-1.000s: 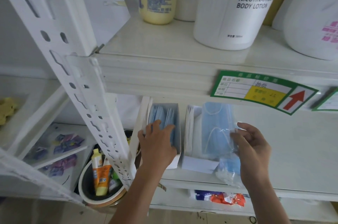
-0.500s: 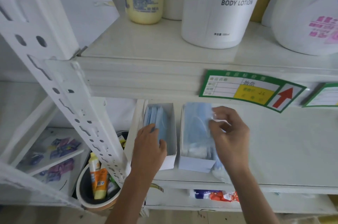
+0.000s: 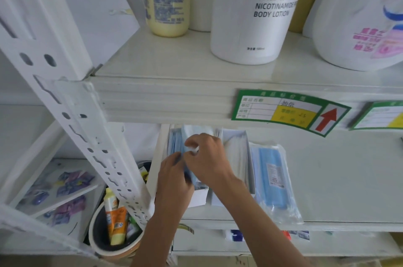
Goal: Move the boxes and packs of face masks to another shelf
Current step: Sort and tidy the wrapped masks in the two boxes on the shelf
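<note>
Both hands work at the left box [image 3: 197, 198] of face masks, which sits on the lower shelf [image 3: 340, 179] at the centre of the frame, hard against the shelf's left end. The left hand [image 3: 174, 181] curls its fingers round the blue masks [image 3: 174, 146] standing in that open white box, and the right hand [image 3: 207, 157] pinches the top of the same bundle from above. Just right of it stands a second open box [image 3: 236, 153] with white contents, and touching that, further right, a sealed clear pack [image 3: 275, 179] of blue masks lies flat on the shelf.

These goods look very light. The thin card boxes would likely crush if squeezed, and being open-topped they could spill when tilted, so each is best taken by its two long walls near the base and kept level. The loose masks are soft and floppy and need a whole-bundle grip. The pack's film is probably slippery; gripping across its middle seems safer than pinching an edge
</note>
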`<state>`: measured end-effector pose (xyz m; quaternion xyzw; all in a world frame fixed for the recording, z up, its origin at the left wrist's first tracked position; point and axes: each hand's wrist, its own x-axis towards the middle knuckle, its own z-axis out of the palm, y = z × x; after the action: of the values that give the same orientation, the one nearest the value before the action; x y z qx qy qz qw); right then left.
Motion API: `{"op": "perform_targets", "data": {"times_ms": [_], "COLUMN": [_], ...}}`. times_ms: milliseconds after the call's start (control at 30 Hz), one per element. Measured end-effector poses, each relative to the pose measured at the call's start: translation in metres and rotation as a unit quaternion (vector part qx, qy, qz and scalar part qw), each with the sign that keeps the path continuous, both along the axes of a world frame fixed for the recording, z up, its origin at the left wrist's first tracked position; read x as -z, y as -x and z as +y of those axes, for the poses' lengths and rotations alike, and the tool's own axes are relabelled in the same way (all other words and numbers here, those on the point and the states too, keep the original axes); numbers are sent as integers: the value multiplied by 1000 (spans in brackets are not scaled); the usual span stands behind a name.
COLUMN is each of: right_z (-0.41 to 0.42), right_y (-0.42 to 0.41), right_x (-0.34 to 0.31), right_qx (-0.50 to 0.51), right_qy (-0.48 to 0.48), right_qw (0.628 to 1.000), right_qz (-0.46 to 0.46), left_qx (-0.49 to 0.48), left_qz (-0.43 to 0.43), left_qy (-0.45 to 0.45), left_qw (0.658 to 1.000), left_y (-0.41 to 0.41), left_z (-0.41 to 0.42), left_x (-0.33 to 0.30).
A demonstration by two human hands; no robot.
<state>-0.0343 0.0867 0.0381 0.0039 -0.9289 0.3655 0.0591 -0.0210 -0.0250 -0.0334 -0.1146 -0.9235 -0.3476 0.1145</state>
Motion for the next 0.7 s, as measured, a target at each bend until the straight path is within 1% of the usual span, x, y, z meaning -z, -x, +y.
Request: {"op": "perform_targets", "data": {"times_ms": [33,100,167,233,267,300,367,400,433,467,533,567,633,700], "right_z": [-5,-12,-16,-20,-23,-24,-27,-27,-27,-27,-26,-26,-25,-23], "right_y": [0,-2,-4,-6,-7,-8,-10,-11,-11,-11,-12,-13,-14,-17], "right_x": [1,6,13,18,19,20,22,22,23,26,31,34,40,43], "right_qx": [-7,11,38,43,42,41,37,40,46,52,59,62,72,72], "right_qy": [23,71,120,141,162,200,275,293,304,314,319,317,313,266], "right_qw": [1000,997,992,989,985,978,960,955,951,947,945,945,945,960], "right_qz": [-8,-21,-31,-27,-27,-31,-38,-36,-37,-40,-47,-52,-58,-40], "left_qx": [3,2,-9,-18,-10,-17,-16,-12,-15,-22,-7,-3,25,33], "left_qz": [0,-9,-39,-64,-83,-103,-115,-110,-92,-74,-104,-101,-44,8], "left_qy": [1,20,-14,-40,-7,-4,42,30,37,20,73,83,36,-8], "left_qw": [1000,1000,999,997,996,995,992,993,995,997,992,991,998,999], "left_y": [1,3,2,6,5,3,2,1,4,6,5,5,5,2], "left_z": [-1,-4,-7,-4,0,3,2,2,2,0,0,0,0,-3], "left_x": [1,5,5,8,8,5,5,7,10,17,14,12,10,5]}}
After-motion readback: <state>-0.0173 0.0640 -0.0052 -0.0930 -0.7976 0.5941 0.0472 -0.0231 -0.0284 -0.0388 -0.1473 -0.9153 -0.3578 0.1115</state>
